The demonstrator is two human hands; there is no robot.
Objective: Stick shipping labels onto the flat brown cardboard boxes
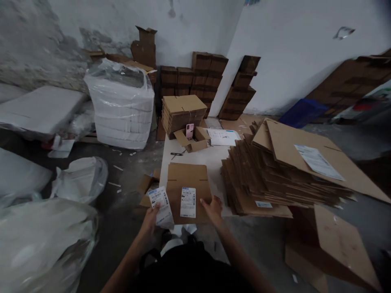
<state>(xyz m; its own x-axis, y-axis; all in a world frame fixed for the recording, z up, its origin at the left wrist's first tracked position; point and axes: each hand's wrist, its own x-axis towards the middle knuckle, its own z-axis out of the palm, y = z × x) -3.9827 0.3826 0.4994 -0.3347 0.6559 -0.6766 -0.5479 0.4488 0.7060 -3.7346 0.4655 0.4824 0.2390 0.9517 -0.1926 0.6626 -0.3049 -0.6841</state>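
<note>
A flattened cardboard box lies on the white table in front of me, with a white shipping label stuck on its near half. My right hand rests on the box's near right edge, fingers spread flat. My left hand is closed on a stack of white printed labels, held just left of the box.
A tall fanned pile of flat cartons fills the table's right side. A small open box with a pink phone, scissors and a paper sheet lie further back. Plastic-wrapped bundles and bags stand on the floor at left.
</note>
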